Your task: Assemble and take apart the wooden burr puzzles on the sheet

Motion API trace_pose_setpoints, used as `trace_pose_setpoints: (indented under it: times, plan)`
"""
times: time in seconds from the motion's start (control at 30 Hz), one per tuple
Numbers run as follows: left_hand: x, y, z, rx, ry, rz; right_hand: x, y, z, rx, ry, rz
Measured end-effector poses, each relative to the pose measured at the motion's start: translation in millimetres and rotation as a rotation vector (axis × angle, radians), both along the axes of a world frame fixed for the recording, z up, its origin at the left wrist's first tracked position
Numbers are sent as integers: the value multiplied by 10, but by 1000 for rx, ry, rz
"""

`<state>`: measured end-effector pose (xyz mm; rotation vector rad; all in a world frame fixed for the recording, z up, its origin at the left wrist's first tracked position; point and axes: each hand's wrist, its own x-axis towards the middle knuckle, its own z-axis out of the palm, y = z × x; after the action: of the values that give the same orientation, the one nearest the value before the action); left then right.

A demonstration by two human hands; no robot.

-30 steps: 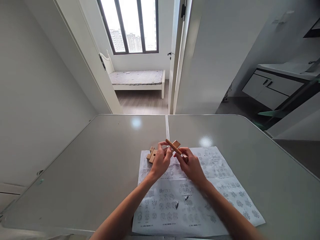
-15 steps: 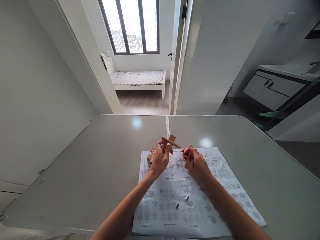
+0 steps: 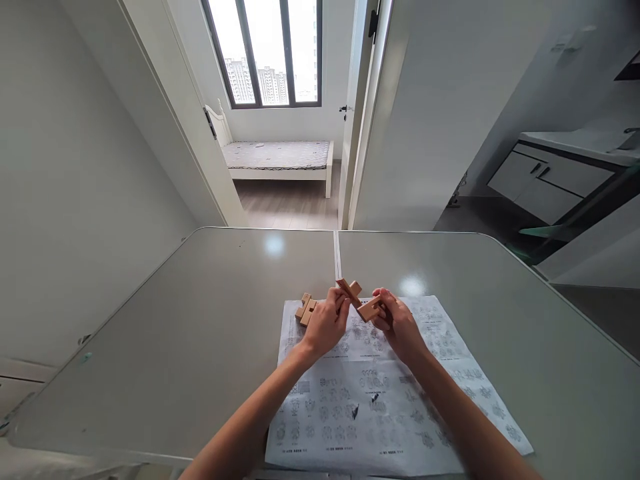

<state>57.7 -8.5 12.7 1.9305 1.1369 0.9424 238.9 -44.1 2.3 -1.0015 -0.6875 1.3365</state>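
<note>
My left hand (image 3: pixel 327 325) is closed on crossed wooden puzzle pieces (image 3: pixel 349 288), held above the far edge of a printed sheet. Between the fingers of my right hand (image 3: pixel 399 327) is a notched wooden puzzle piece (image 3: pixel 370 309). Its near end meets, or nearly meets, the crossed pieces; whether they touch I cannot tell. More notched wooden pieces (image 3: pixel 306 310) lie just left of my left hand, at the sheet's far left corner. My fingers partly cover the held pieces.
The creased instruction sheet (image 3: pixel 360 427) with small printed diagrams lies under my forearms on a grey table (image 3: pixel 210 333). Two dark marks or scraps (image 3: pixel 355 412) show on it. A seam (image 3: pixel 337 250) crosses the table. Beyond the doorway stands a bed (image 3: pixel 280 157).
My left hand has shifted right and turned the crossed pieces. My right hand has turned its notched piece and brought it left, up against or close to them.
</note>
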Motion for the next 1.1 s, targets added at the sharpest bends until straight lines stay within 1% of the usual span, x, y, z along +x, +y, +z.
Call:
trace_pose_setpoints:
  times: [0.1, 0.23, 0.4, 0.6, 0.9, 1.0, 1.1]
  plan:
    - [3, -37, -50, 76, 143, -95, 15, 1, 27, 36, 13, -10]
    - [-1, -71, -46, 87, 235, -168, 67, 7, 53, 82, 48, -38]
    - [-18, -74, 29, 37, 192, -240, 118, 0, 51, 64, -40, -81]
    - [-22, -67, 39, 24, 171, -248, 114, -41, 19, 110, -208, -89]
    - [-17, -52, 15, -4, 143, -278, 126, -41, 45, 91, -206, -180]
    - [-21, -59, 11, -9, 143, -295, 121, -36, 41, 90, -208, -173]
    - [-24, -70, 6, -11, 143, -329, 124, -34, 31, 76, -217, -132]
